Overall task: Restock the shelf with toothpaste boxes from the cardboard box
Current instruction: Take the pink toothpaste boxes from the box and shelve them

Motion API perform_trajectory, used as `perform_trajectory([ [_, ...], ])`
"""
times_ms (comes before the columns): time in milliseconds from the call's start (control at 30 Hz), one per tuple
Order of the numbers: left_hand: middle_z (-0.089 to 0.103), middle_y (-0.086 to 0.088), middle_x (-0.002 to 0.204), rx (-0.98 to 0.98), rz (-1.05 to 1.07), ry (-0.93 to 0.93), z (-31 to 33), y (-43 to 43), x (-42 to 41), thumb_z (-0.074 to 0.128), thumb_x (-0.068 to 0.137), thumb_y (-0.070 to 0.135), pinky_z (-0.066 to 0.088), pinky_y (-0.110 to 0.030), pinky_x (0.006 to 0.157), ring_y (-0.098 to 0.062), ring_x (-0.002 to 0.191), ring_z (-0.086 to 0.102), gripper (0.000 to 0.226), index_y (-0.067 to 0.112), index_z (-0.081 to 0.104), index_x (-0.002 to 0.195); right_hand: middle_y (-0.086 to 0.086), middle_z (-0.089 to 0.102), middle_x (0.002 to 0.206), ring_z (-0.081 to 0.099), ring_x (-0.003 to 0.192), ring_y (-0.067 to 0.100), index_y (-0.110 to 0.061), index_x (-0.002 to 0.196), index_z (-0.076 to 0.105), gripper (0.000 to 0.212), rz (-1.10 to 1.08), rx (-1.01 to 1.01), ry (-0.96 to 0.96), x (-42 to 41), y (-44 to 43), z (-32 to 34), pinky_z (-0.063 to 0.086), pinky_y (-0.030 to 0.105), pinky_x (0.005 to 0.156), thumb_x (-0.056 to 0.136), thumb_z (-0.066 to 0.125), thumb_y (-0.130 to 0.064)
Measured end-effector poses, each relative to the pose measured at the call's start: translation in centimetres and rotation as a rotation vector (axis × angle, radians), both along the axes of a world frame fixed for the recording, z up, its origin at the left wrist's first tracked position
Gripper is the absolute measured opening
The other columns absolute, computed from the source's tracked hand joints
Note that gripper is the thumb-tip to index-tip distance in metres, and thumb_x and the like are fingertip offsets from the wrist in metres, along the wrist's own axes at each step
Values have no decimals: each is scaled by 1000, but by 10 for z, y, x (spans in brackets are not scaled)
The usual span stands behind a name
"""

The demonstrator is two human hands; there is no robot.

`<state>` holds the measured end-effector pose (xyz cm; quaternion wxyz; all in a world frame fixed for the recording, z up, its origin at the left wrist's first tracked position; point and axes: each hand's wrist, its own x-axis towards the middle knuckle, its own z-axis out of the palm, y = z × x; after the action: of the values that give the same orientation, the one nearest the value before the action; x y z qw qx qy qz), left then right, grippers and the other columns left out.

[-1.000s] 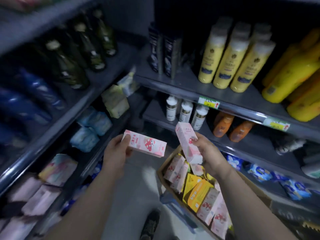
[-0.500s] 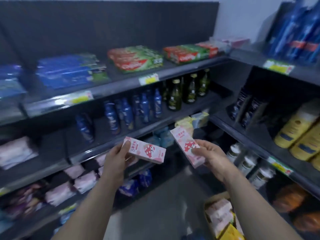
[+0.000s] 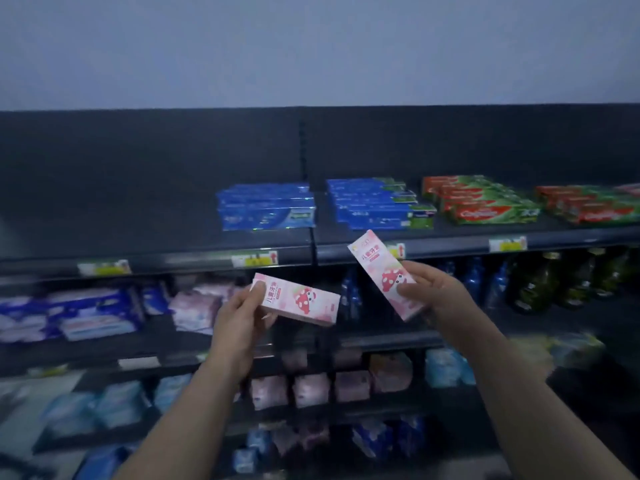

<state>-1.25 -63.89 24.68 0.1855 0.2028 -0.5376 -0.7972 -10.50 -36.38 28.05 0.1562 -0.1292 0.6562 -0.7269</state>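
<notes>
Holding one slim carton apiece, both hands are raised before the dark shelving. The left hand (image 3: 239, 323) pinches the left pink box (image 3: 301, 303) at its left end, with the thumb on the printed face and the fingers curled behind. This box lies almost level, a long rectangular carton of smooth glossy card printed with a red spotted mushroom figure. The right hand (image 3: 440, 299) grips the right pink box (image 3: 384, 275) round its lower half, thumb across the face. That carton is tilted, and its upper end overlaps the front edge of the top shelf (image 3: 138, 251) in this view. The two cartons are apart from each other, and both are in the air in front of the shelving.

The top shelf is a flat, matte dark board with yellow price labels (image 3: 254, 259) along its front edge. Near its middle sit two stacks of flat blue toothpaste boxes (image 3: 266, 209), laid lengthwise one on another. Toward its right end are stacks of red-and-green toothpaste boxes (image 3: 485, 202).

The shelf below carries soft, crinkled blue-and-white packs (image 3: 86, 313) at the left end and pink soft packs (image 3: 197, 306) beside them. Blue bottles (image 3: 474, 278) and dark green glass bottles (image 3: 540, 282) stand upright toward the right end. The lower shelves hold more pillowy pink and pale blue packs, too blurred to make out.
</notes>
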Motion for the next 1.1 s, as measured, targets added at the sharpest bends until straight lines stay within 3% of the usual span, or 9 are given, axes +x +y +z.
perform_trajectory([
  [67,74,1,79,-25,46,18,11,-36,9,56,96,21,53,-23,64,-9,73,67,13,12,65,96,14,70,113,69,86,22,-5,125,58,56,8,-7,5,-5,-40,10,53,26,62,72,74,-4],
  [133,74,1,81,-40,87,21,20,-68,17,57,95,22,52,-24,66,-10,75,66,15,10,64,100,14,70,113,70,85,21,-4,126,58,50,15,-4,18,-9,-76,16,57,27,65,78,71,2],
  [200,74,1,79,-44,117,34,26,-97,25,58,95,20,55,-23,65,-8,68,67,13,9,64,98,12,70,113,71,86,21,-6,124,59,46,25,-1,40,-10,-109,24,57,29,70,80,68,4],
  [267,73,-2,81,-69,139,46,31,-123,31,59,94,17,56,-21,62,-8,64,66,12,7,65,96,11,70,112,70,84,18,-7,122,60,42,34,-7,59,-10,-138,32,55,25,66,82,67,3],
  [433,68,-12,93,-81,236,51,35,-178,37,56,95,13,58,-21,63,-16,71,67,10,5,61,99,10,70,112,71,79,14,-6,124,59,44,65,-17,62,-21,-199,39,54,21,59,82,67,4],
  [567,66,-8,106,-116,312,55,37,-214,30,53,96,11,55,-31,75,-18,87,66,29,14,52,125,9,70,113,71,82,17,-7,124,58,45,113,2,67,-39,-237,41,55,23,62,82,68,3],
  [667,65,-9,116,-156,357,62,44,-239,23,52,97,11,52,-37,88,-24,104,64,32,16,51,129,8,70,114,71,86,19,-6,126,57,45,164,3,75,-57,-263,43,55,23,62,82,68,3],
  [900,63,-10,121,-235,417,37,61,-291,0,53,97,12,51,-43,96,-25,109,64,38,13,47,134,6,70,114,70,97,23,-8,125,58,47,261,-27,110,-100,-316,53,55,30,75,81,69,2],
  [1100,64,-9,118,-283,384,-25,57,-328,-16,56,96,16,51,-44,97,-24,108,64,38,14,49,133,2,71,112,71,93,17,-11,126,58,46,292,12,131,-121,-350,58,55,22,65,82,69,1],
])
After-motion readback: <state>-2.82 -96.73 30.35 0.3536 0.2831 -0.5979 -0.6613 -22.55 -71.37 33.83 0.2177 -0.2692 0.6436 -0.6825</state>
